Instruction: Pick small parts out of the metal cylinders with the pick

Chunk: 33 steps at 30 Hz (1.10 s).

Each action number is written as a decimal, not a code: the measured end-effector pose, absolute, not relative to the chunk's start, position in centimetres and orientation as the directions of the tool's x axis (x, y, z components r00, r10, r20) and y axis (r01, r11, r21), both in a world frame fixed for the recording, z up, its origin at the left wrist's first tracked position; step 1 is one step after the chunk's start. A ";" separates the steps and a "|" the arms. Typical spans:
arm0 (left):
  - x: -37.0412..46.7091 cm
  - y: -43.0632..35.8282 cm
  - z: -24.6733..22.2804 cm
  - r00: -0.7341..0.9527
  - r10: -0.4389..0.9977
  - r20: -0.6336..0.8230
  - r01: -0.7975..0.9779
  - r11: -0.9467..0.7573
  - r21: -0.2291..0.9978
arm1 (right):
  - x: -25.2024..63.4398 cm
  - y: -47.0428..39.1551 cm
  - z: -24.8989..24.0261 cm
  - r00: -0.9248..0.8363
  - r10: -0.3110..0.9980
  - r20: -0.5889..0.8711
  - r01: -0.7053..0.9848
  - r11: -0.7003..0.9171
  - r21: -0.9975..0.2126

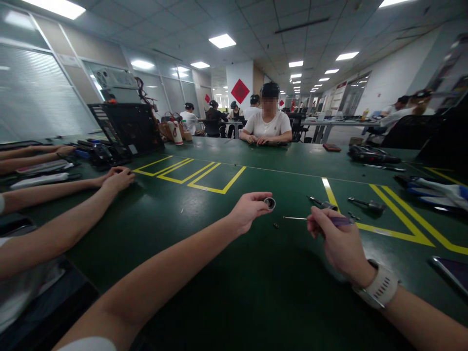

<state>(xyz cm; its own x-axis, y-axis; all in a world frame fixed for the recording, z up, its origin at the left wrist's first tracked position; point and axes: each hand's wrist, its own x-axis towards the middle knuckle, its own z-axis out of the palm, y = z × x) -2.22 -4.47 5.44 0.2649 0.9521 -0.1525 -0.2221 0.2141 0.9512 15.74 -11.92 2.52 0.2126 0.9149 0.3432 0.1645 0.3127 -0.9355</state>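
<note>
My left hand (pixel 248 210) pinches a small round metal part (pixel 269 203), its hollow end turned toward me. In my right hand (pixel 334 239) is a thin screwdriver (pixel 296 218) with a purple handle, the tip pointing left toward the round part but apart from it. Below the tip a tiny dark piece (pixel 276 225) lies on the green table (pixel 234 292). Just beyond my right hand lie a dark cylindrical part with a shaft (pixel 323 203) and a similar one (pixel 369 204), with several small bits (pixel 353 215) between them.
Yellow tape (pixel 208 189) marks rectangles on the table. A co-worker's hands (pixel 119 179) work at the left. Another person (pixel 268 124) sits opposite. A black computer case (pixel 127 129) stands back left; gloves (pixel 438 192) and a phone (pixel 451 275) lie at the right.
</note>
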 end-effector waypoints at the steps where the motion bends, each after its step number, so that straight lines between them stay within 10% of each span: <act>1: -2.2 -4.6 5.3 0.274 0.951 -0.146 -0.215 0.208 0.954 | 15.6 -12.2 2.7 0.189 0.895 0.405 0.217 0.364 -0.906; 10: -1.6 -5.8 4.9 0.332 0.938 -0.103 -0.188 0.173 0.967 | 14.3 -13.6 3.4 -0.100 0.759 0.643 0.541 0.584 -0.605; 33: -1.1 -6.4 4.7 0.225 0.971 -0.078 -0.147 0.113 0.983 | 13.8 -14.2 3.8 -0.273 0.716 0.643 0.578 0.656 -0.485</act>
